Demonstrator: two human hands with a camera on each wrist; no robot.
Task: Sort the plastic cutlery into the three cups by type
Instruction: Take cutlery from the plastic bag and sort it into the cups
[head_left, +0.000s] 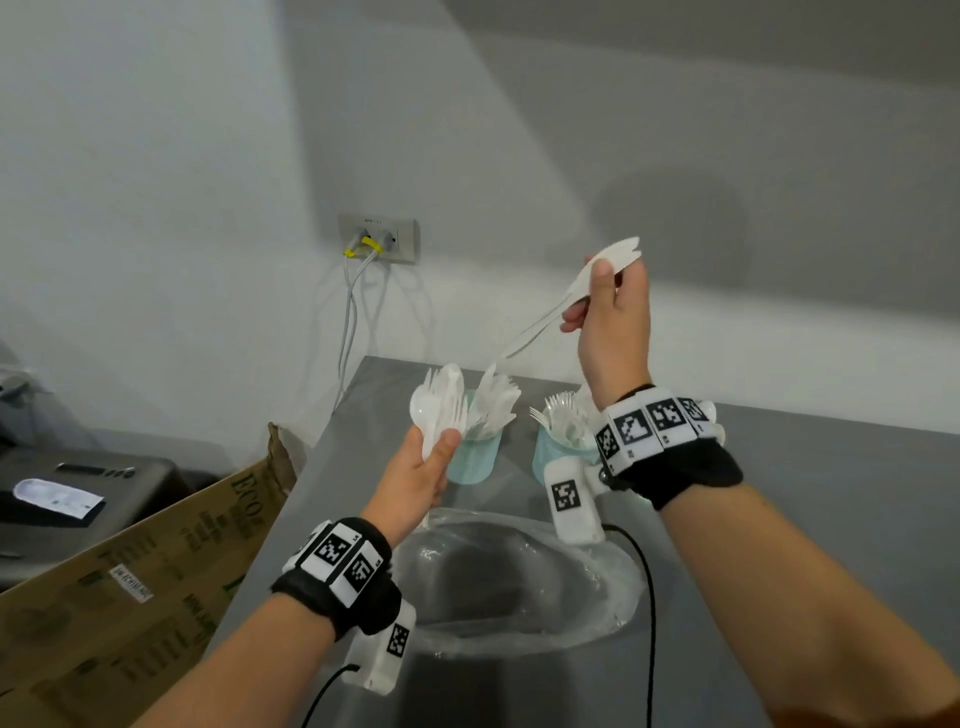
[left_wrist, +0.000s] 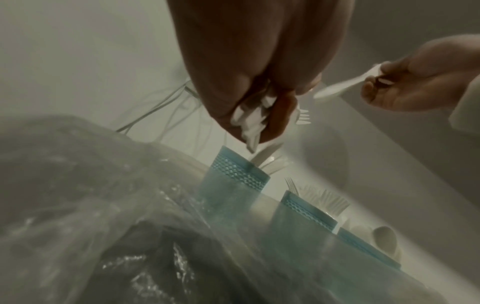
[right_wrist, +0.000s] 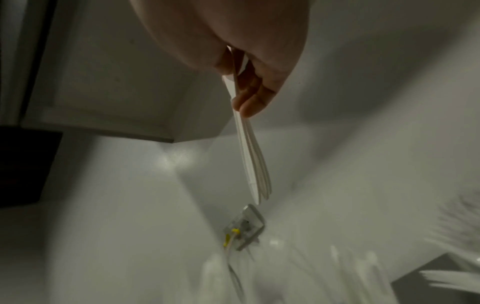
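A grey surface (head_left: 831, 467) runs along a white wall. On it, the left hand (head_left: 415, 483) grips a mixed bunch of white cutlery (head_left: 441, 405) just before the left cup (head_left: 475, 457). Further right, the right hand (head_left: 613, 322) is raised, pinching a few knives (head_left: 550, 306) by their blades, handles slanting down. Judging by this, the knives are mid-sort; next they must be lowered handle-first into the cup of knives, seemingly the left one.

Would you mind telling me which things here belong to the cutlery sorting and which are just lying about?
Job:
- mixed cutlery bunch in left hand
- knives in right hand
- teal cups

Lying about:
- clear plastic bag
- cardboard box
- wall socket
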